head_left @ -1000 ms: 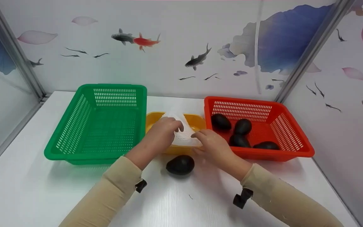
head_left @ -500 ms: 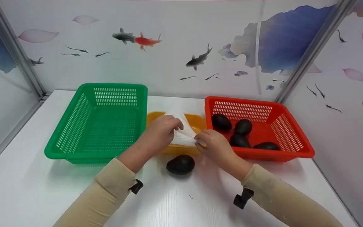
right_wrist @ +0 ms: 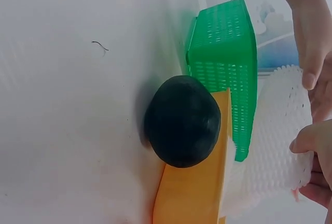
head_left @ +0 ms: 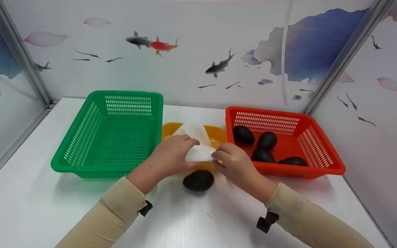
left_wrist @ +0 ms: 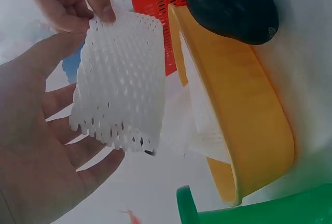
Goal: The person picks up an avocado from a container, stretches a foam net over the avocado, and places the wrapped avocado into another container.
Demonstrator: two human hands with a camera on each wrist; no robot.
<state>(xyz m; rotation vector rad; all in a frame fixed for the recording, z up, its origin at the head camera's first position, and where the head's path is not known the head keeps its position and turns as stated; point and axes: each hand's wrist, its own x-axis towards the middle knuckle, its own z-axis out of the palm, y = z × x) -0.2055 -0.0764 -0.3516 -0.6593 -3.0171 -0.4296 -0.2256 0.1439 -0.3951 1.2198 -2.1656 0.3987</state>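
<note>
A white foam net sleeve spans both hands above the yellow container. My right hand pinches one end of the sleeve between thumb and fingers. Behind the sleeve, my left hand has its fingers spread and nearly straight, the sleeve lying against them. More white foam netting lies in the yellow container. On the table in front of it rests a dark avocado, below and between the hands.
A green basket stands to the left with nothing inside. To the right, a red basket holds several dark avocados. White panels with painted fish enclose the table's back and sides.
The right fingers have come onto the sleeve's end and pinch it. The sleeve has come away from the other netting, and the left hand has shifted slightly lower and opened its fingers.
</note>
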